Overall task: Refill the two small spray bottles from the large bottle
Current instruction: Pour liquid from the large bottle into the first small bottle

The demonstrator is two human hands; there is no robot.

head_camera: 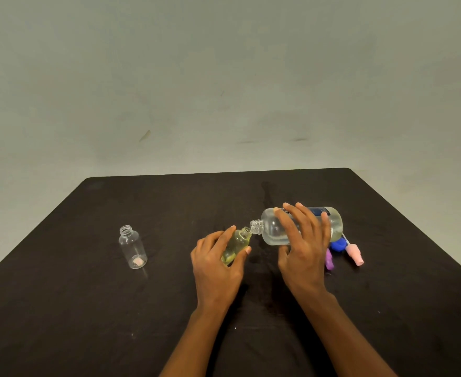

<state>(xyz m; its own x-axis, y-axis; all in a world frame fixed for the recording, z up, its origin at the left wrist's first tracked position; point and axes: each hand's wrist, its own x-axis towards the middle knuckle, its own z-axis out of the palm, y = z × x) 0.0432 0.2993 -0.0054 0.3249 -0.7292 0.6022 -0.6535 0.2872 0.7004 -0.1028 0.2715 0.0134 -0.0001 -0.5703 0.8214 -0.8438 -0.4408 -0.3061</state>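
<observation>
Observer: Hands first, from the head view. What is each one doing?

Me: I am gripping the small spray bottle [236,244] in my left hand [218,265], with my fingers and thumb curling round its body. I am tilting it so its open neck is pointing up and to the right. Pale yellowish liquid is showing inside. My right hand [302,248] is wrapping over the large bottle [268,229] from above, fingers spreading across it and thumb sitting underneath.

Observer: Large bottle, position?

Me: It is lying nearly level above the table [87,295], uncapped, with clear liquid sitting in it. Its mouth is meeting the mouth of the small bottle. Whether liquid is running across, I cannot tell.

Observer: Second small bottle?

Me: The empty spray bottle [132,247] is standing upright and uncapped on the table, well apart to the left of my hands. A small pinkish patch is showing at its base.

Observer: Loose parts?

Me: They are lying just behind my right hand: a blue cap [337,244], a pink spray head [354,254] to its right, and a purple spray head [329,261] partly hiding behind my fingers.
</observation>
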